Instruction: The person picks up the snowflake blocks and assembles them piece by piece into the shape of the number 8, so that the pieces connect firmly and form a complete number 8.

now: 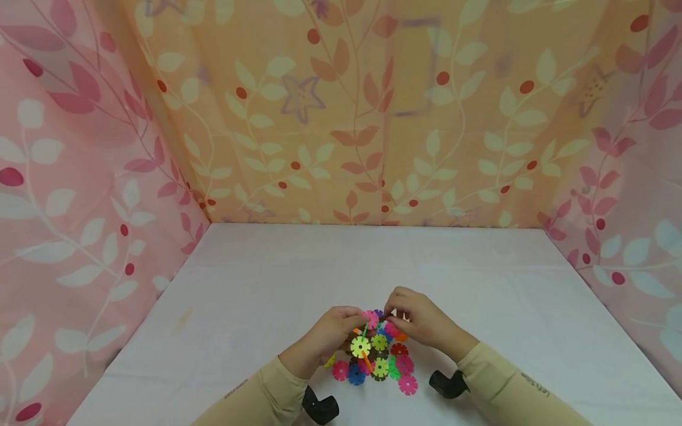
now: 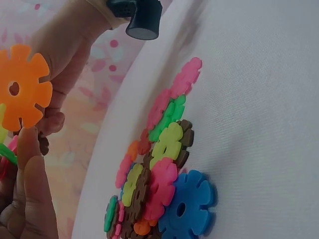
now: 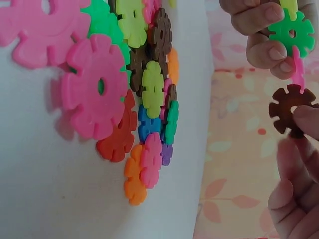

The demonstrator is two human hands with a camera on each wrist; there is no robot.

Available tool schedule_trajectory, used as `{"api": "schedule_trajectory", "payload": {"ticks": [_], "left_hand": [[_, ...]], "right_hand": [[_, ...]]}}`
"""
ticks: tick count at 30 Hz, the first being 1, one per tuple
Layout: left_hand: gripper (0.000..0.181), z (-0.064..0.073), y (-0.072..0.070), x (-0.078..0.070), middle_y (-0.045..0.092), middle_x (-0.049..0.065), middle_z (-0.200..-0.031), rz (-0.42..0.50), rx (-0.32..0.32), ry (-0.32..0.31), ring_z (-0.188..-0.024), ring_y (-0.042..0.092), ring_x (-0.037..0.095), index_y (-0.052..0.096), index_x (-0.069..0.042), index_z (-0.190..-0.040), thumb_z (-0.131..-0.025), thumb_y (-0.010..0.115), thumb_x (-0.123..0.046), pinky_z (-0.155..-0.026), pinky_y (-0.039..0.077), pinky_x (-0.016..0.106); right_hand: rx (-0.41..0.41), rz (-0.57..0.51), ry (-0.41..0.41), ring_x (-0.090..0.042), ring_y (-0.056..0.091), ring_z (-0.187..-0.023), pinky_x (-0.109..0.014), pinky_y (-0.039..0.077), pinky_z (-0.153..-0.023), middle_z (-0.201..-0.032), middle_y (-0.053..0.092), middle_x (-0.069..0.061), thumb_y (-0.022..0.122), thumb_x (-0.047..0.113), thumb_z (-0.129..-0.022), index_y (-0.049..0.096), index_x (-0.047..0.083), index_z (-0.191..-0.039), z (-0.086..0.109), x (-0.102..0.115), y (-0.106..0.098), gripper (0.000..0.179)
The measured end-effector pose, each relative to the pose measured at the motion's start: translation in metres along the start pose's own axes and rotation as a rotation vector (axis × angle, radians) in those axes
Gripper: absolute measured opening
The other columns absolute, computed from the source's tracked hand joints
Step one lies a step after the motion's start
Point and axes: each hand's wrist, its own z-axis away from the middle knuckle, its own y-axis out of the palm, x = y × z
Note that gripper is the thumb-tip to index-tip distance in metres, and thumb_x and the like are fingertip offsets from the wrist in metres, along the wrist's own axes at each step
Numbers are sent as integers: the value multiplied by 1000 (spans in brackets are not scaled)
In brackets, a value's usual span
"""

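Over a white table, my left hand (image 1: 333,331) grips a short chain of notched plastic flower discs. The chain shows a green disc (image 3: 304,44) and a pink disc (image 3: 298,72) seen edge-on in the right wrist view. An orange disc (image 2: 32,92) stands up at the left fingertips in the left wrist view. My right hand (image 1: 421,313) pinches a brown disc (image 3: 280,107) between thumb and finger. The brown disc's edge meets the pink disc's lower end. Close in front of the left hand in the head view is a yellow disc (image 1: 360,340).
Below the hands lies a loose pile of discs, among them a blue disc (image 2: 197,219), a red disc (image 3: 117,142) and a pink disc (image 1: 408,384). A black wrist camera (image 1: 321,408) sits at each sleeve. Patterned curtains (image 1: 346,118) border the table (image 1: 240,266).
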Motion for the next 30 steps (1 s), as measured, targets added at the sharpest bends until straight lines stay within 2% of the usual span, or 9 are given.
{"api": "schedule_trajectory", "payload": {"ticks": [5,8,12,21,30], "left_hand": [[36,0,0,1,66,20,-92,3,12,-1,-63,59,16,63,5,-92,-90,56,-31,-56,51,28],[35,0,-1,1,67,18,-91,-8,10,0,-65,60,15,64,4,-92,-90,56,-30,-56,51,28],[35,0,-2,0,67,16,-90,-24,14,2,-64,59,15,65,3,-91,-90,56,-31,-56,51,28],[37,2,-5,1,65,17,-86,-36,28,5,-60,57,13,63,7,-91,-91,56,-30,-52,50,26],[33,1,-5,1,62,11,-83,-45,14,-4,-60,56,13,65,3,-89,-91,56,-29,-52,49,25]], "right_hand": [[-5,-63,-8,-5,57,-76,-22,51,-68,-86,62,4,65,-1,-81,62,13,-90,2,1,0,16],[-8,-92,26,-5,59,-78,-21,52,-69,-87,62,6,65,0,-81,64,13,-90,2,2,0,16],[-13,-93,56,-3,59,-78,-20,51,-69,-86,63,7,66,4,-82,65,15,-90,1,4,0,13],[-17,-81,30,-3,57,-76,-21,51,-68,-84,64,4,66,9,-83,66,16,-87,0,4,2,8],[-17,-78,49,-3,57,-77,-21,51,-69,-84,64,4,67,9,-82,67,17,-87,0,2,3,9]]}}
